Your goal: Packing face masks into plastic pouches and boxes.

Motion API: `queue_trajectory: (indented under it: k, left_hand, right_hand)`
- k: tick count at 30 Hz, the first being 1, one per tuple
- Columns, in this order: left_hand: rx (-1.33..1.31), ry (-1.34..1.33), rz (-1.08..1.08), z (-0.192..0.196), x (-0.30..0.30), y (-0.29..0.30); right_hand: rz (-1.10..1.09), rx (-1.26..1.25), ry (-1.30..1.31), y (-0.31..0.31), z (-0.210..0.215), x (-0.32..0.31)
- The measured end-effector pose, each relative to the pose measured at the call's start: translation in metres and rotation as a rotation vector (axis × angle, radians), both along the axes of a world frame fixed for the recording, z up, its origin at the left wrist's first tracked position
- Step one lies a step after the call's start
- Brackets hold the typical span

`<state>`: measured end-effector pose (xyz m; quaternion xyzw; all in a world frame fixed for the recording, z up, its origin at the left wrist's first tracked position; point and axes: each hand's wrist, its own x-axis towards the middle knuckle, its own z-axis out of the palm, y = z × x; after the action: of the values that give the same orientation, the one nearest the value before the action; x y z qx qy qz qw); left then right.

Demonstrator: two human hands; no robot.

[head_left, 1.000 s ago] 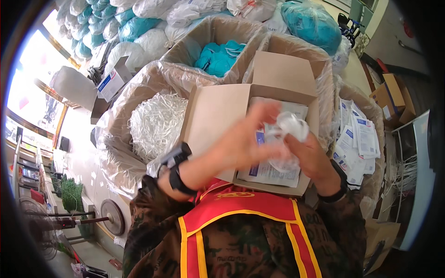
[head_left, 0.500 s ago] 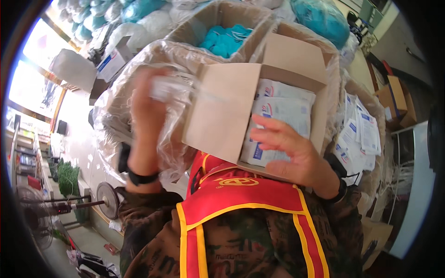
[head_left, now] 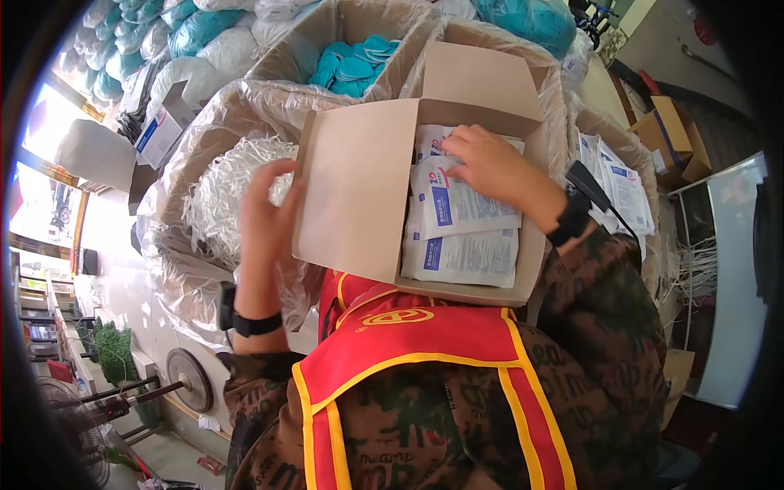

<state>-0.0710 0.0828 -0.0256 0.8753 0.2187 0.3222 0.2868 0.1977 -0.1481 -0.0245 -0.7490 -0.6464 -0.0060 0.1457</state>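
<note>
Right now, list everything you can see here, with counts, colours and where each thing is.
Cardboard box: one, brown, open, centre, against the chest.
Flat packets: several, white with blue print, inside the box.
Tubing coils: a heap, clear white, left lined bin.
Teal items: a pile, top bin.
More packets: a stack, white, right bin.
Wristbands: two, black.
Left hand: on the box's left flap.
Right hand: on the packets inside.

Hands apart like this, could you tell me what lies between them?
In the head view, the raised flap of the open cardboard box stands between the left hand and right hand.
</note>
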Motion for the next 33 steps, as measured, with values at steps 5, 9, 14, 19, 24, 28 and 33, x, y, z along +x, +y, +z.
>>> queue_trajectory:
  k: [5, 9, 14, 19, 24, 28, 33]
  left_hand:
    - [-0.052, -0.032, -0.215, 0.012, 0.021, -0.049]
    - [-0.241, -0.045, -0.280, 0.021, 0.029, -0.064]
    - [-0.549, -0.108, -0.371, 0.020, 0.054, -0.089]
    - [-0.784, -0.078, -0.535, 0.021, 0.070, -0.106]
    - [-0.724, -0.142, -0.505, 0.032, 0.065, -0.121]
    - [-0.632, -0.159, -0.516, 0.036, 0.060, -0.125]
    - [-0.570, -0.134, -0.518, 0.043, 0.056, -0.132]
  right_hand:
    - [-0.061, -0.131, 0.079, 0.016, -0.025, 0.005]
    - [-0.056, -0.168, 0.246, 0.005, -0.010, -0.004]
    - [0.015, 0.113, 0.403, -0.028, 0.054, -0.047]
    - [0.010, 0.324, 0.220, -0.048, 0.067, -0.070]
    - [-0.087, 0.422, -0.240, -0.056, 0.060, -0.083]
    - [-0.127, 0.421, -0.276, -0.059, 0.057, -0.091]
    - [-0.055, 0.464, -0.103, -0.062, 0.057, -0.089]
